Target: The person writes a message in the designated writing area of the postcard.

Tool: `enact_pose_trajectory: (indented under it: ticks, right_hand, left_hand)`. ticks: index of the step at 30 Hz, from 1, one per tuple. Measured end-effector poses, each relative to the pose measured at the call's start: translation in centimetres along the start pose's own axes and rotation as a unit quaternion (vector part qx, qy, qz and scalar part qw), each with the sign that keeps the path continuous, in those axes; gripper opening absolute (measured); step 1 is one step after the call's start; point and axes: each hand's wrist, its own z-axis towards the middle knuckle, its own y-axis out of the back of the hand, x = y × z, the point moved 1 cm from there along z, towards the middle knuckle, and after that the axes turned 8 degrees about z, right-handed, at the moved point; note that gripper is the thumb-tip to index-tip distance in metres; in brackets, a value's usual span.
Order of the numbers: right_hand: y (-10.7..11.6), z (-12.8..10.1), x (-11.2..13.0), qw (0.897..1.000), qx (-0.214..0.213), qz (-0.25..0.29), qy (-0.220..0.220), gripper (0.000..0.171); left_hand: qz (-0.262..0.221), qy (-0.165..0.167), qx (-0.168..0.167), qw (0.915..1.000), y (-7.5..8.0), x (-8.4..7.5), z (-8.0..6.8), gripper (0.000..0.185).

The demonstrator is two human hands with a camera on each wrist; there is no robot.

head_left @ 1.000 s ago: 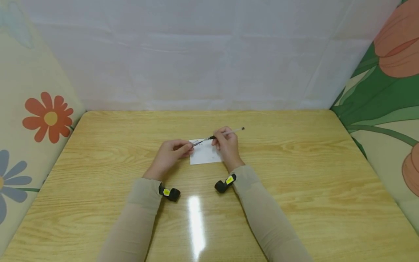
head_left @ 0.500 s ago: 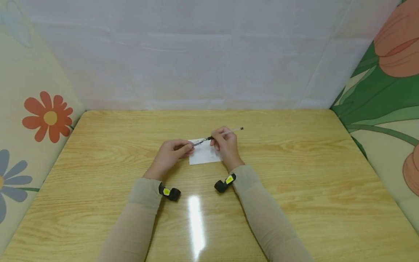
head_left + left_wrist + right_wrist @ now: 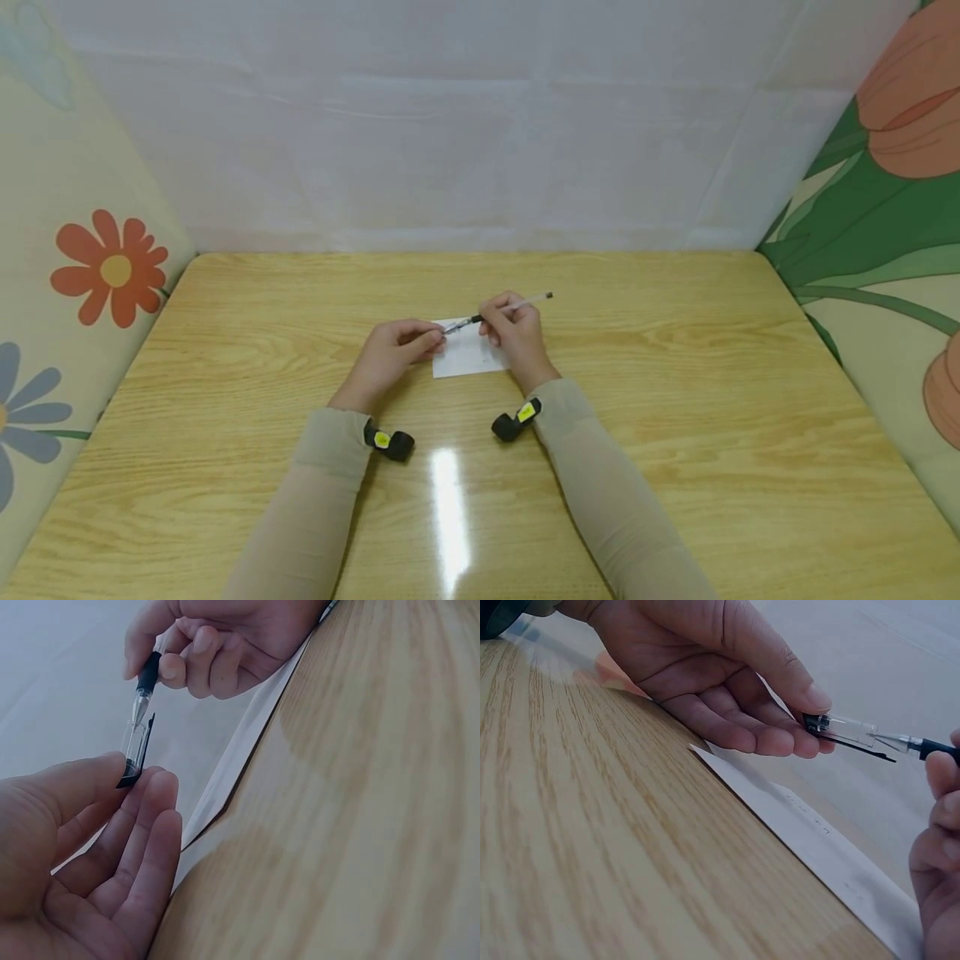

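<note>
A white paper slip [image 3: 468, 354] is laid on the wooden table [image 3: 675, 400]. Just above it, a pen [image 3: 502, 310] is gripped by the right hand [image 3: 517, 337], its tip entering the clear cap [image 3: 133, 746] pinched by the left hand [image 3: 386, 354].

Marks on paper [image 3: 810, 821] seemingly illegible

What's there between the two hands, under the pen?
A white paper sheet lies on the table between the left hand and right hand; the head view shows it.

1 pen [image 3: 501, 310], 1 cap [image 3: 133, 750] (clear), 1 paper sheet [image 3: 468, 357], 2 hands
</note>
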Motion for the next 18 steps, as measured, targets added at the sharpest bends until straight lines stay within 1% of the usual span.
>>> enact_pose_trajectory:
  ticks: [7,14,18]
  right_hand:
    - [0.05,0.0,-0.02,1.0,0.002,0.0,-0.012,0.014]
    - [-0.07,0.18,-0.03,1.0,0.001,0.018,-0.02,0.015]
    - [-0.09,0.19,-0.12,0.999,0.009,0.032,-0.02,0.015]
  left_hand:
    - [-0.006,-0.002,-0.013,0.9999,-0.12,-0.14,-0.04,0.031]
    - [-0.051,-0.013,-0.027,0.9982,-0.2,-0.21,-0.09,0.03]
    - [-0.076,-0.024,-0.029,0.9964,-0.29,-0.27,-0.08,0.03]
